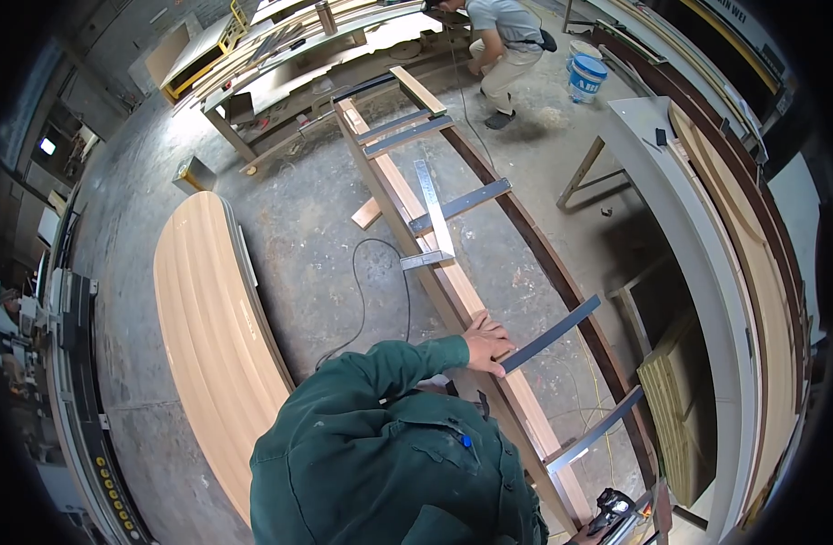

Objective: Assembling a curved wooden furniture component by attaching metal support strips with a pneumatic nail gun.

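Observation:
My left hand (487,343) lies spread on a long pale wooden board (471,304), close to the end of a dark cross strip (553,333). At the lower edge, my right hand (584,539) shows only in part, closed on a black and silver power tool (611,510) whose exact kind I cannot make out. Farther along the board rests a metal carpenter's square (432,213). Several dark strips span from this board to a curved dark brown rail (562,272), forming a ladder-like frame.
A wooden tabletop with rounded ends (212,318) lies left. A cable (355,291) loops over the floor. To the right stand a curved grey bench (698,236) and stacked boards (675,409). Beyond, a co-worker (507,50) crouches near a blue bucket (586,78) and a worktable (344,59).

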